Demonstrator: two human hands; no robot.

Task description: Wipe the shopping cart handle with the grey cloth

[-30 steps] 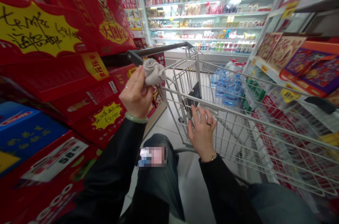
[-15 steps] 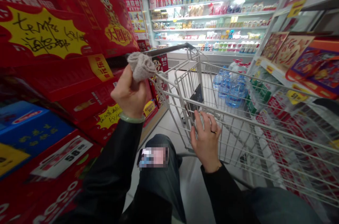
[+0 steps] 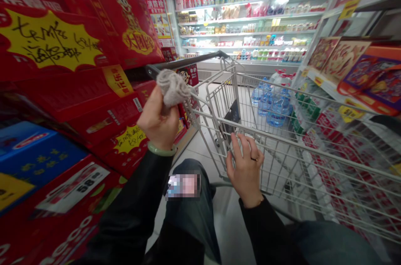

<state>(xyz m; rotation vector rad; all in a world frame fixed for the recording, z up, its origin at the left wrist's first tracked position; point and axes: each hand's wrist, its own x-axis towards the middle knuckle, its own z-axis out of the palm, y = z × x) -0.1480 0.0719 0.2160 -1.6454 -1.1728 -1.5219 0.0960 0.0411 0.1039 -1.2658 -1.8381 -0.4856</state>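
A bunched grey-beige cloth (image 3: 172,86) is gripped in my closed left hand (image 3: 160,118). The cloth lies against the upper metal frame of the shopping cart (image 3: 216,108), just below the end of its dark handle bar (image 3: 188,59). My right hand (image 3: 246,166) rests at the cart's near wire side, a little under the top rail. Its fingers are apart and slightly bent, with the tips at the wires. Whether they hook around a wire, I cannot tell.
Red gift boxes (image 3: 84,106) are stacked close on the left. A lit chiller shelf (image 3: 250,35) spans the back. Large water bottles (image 3: 277,108) stand on the floor beyond the cart. Shelves with boxes (image 3: 354,62) line the right. A phone with a blurred screen (image 3: 183,185) lies on my thigh.
My left hand and the cloth have moved slightly right and down along the cart frame, uncovering the handle's end joint. My right hand has hardly moved.
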